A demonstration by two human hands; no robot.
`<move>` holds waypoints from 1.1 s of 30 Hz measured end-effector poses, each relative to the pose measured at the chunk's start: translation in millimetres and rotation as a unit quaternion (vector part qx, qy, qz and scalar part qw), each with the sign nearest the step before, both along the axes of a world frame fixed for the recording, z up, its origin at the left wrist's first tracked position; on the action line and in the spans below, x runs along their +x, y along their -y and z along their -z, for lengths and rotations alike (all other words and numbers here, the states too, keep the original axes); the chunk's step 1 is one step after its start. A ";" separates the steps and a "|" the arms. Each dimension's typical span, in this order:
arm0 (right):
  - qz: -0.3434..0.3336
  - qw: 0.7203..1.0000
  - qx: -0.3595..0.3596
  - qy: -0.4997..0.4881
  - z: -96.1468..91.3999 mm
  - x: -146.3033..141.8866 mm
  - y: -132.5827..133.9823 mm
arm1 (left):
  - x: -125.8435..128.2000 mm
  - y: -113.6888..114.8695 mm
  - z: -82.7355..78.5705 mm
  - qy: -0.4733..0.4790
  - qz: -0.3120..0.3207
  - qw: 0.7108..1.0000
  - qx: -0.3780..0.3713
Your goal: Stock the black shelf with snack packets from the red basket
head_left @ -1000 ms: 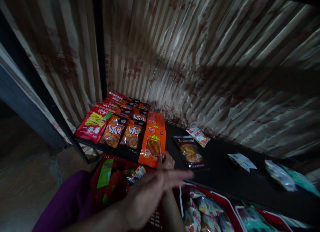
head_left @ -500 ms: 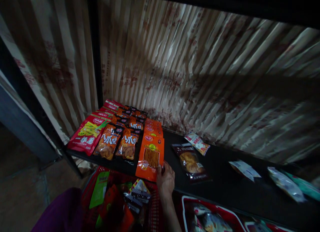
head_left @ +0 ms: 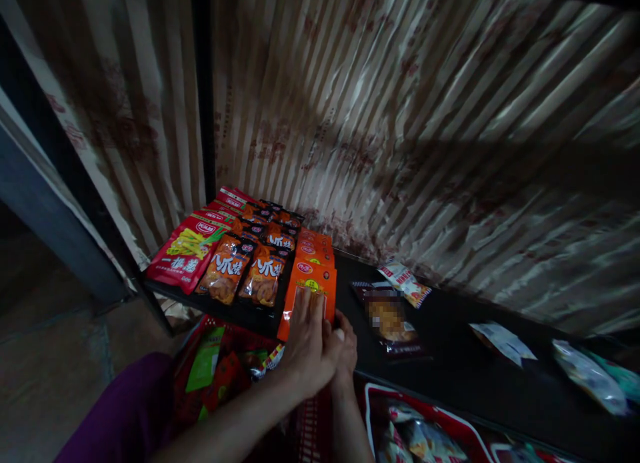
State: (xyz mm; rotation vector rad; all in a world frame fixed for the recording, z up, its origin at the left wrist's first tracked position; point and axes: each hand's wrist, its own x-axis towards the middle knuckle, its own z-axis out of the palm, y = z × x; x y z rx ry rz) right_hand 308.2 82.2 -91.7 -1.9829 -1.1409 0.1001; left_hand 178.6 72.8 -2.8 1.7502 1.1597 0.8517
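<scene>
Left hand (head_left: 306, 348) back in view since the half-second-earlier frame, where only the right hand (head_left: 347, 346) showed at the orange packet; it now covers much of that packet's lower half. Camera view has shifted slightly too.

Left: fingers straight, held close together, laid over the face of the front orange snack-stick packet (head_left: 324, 283); nothing gripped. Right: fingers bent at the packet's lower right edge, partly behind the left hand; cannot tell whether they pinch it. Wrists near each other.

Front orange packet lies at the near edge of the black shelf (head_left: 445, 356), heading a column of overlapping orange packets (head_left: 315, 246). Just left of it, two columns of black-and-orange packets (head_left: 263, 276), then red packets (head_left: 185, 250) picturing yellow sticks at the shelf's left end.

Right of the hands, spaced out: brown packet (head_left: 395, 326), its middle pixelated; white-and-red packet (head_left: 406, 283) just behind; farther right a whitish packet (head_left: 503, 342), then a silvery one beside a teal one.

Below: red basket (head_left: 307, 426) under the left forearm, green packet (head_left: 206, 363) inside; second red basket, white-rimmed, holding packets, to the right.
</scene>
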 end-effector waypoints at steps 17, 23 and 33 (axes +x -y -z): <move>-0.025 0.996 -0.077 -0.029 -13.1 9.2 -43.2 | 28.0 -68.8 46.6 -0.223 -0.094 0.969 0.052; -0.028 0.995 -0.095 -0.020 -17.8 5.5 -39.6 | 25.1 -69.9 48.1 -0.262 -0.100 0.958 0.065; -0.034 0.997 -0.069 -0.031 -11.1 7.7 -39.9 | 23.0 -73.3 47.8 -0.258 -0.102 0.958 0.069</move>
